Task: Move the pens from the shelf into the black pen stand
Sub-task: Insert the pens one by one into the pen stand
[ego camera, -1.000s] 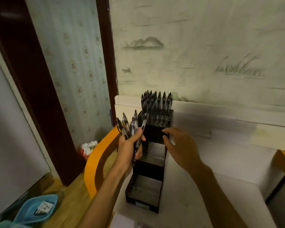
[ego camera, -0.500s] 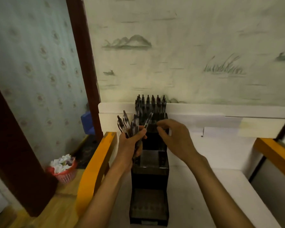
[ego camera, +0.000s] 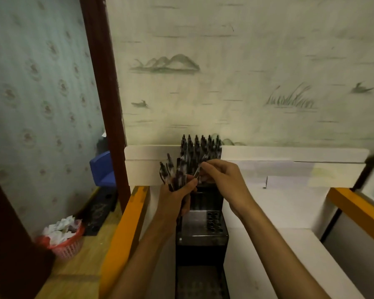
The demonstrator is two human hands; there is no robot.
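A black stepped pen stand [ego camera: 201, 238] stands on the white shelf [ego camera: 289, 212], its top tier packed with several upright pens [ego camera: 201, 147]. The middle tier shows a grid of empty holes on its right side. My left hand [ego camera: 176, 195] grips a bunch of several dark pens [ego camera: 171, 171], their tips fanning upward just left of the stand. My right hand [ego camera: 222, 175] reaches in from the right and pinches one pen [ego camera: 198, 171] at the top of that bunch, in front of the stand's top tier. The stand's lowest tier runs out of the bottom of the frame.
The shelf has yellow wooden side rails at left [ego camera: 125, 234] and right [ego camera: 358, 210] and a white back ledge [ego camera: 289, 155]. A red basket of crumpled paper [ego camera: 63, 238] sits on the wooden floor at lower left. A blue box [ego camera: 103, 169] stands behind the dark door frame [ego camera: 104, 83].
My right hand has moved left from the stand's side to the pen bunch and closed its fingers on one pen. My view has swung left and tilted down slightly.
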